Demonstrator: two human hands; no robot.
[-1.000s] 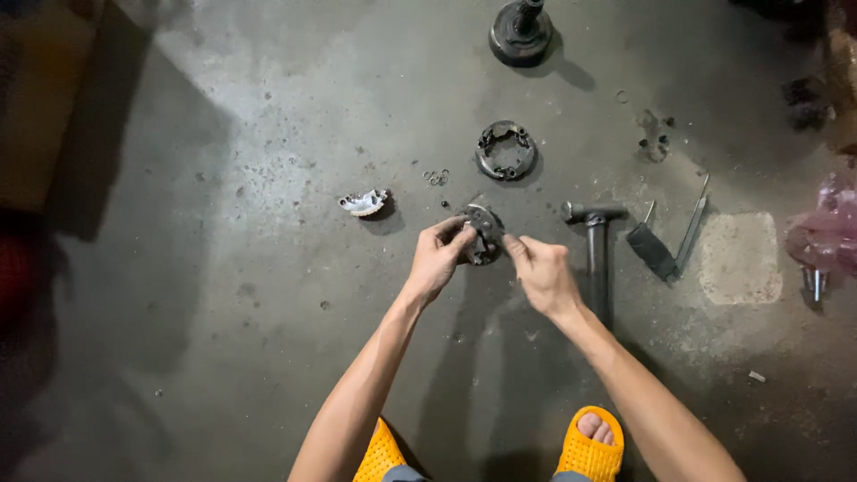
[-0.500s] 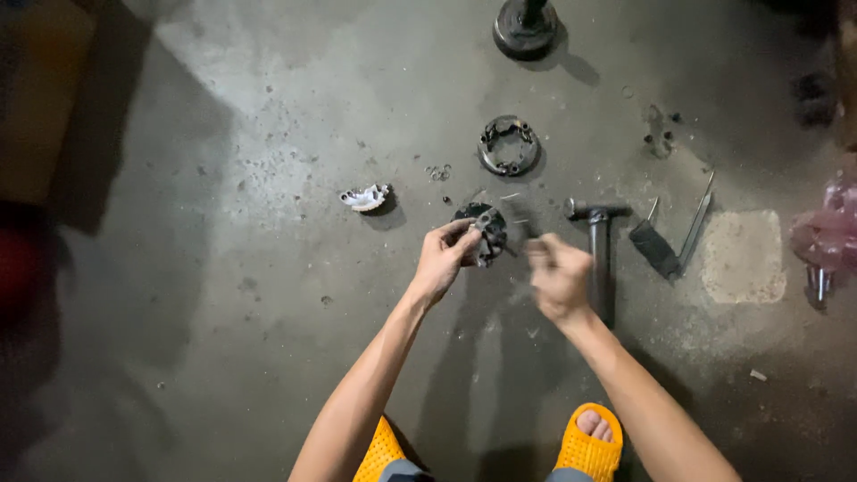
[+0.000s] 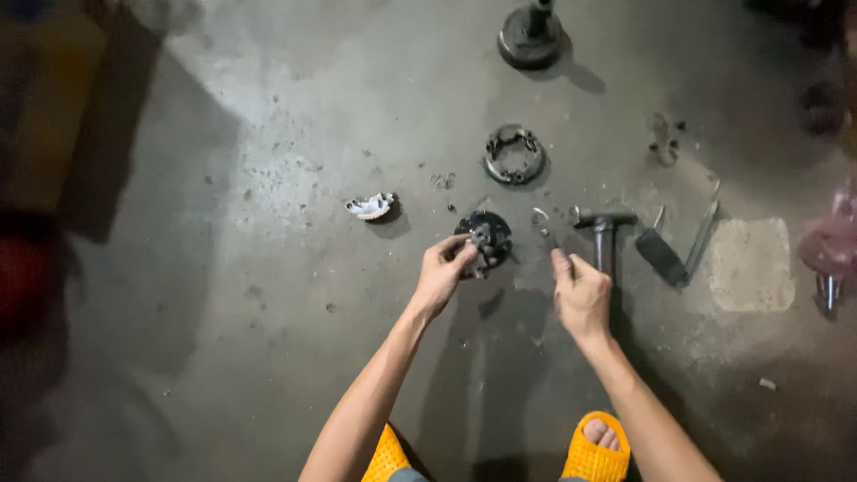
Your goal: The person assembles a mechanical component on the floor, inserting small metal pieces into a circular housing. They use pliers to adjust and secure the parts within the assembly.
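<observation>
1. Left hand grips a dark round metal clutch-like part, steadying it on the concrete floor.
2. Right hand, closed, apparently pinches something small beside a steel hammer.

On the grey concrete floor there are two round dark metal parts with toothed edges: one disc-shaped hub near the middle and one open ring beyond it. One heavy black round base with an upright shaft stands at the far edge. There is one small white broken piece, one steel hammer, one black-handled flat tool, and two yellow slippers at the near edge.
</observation>
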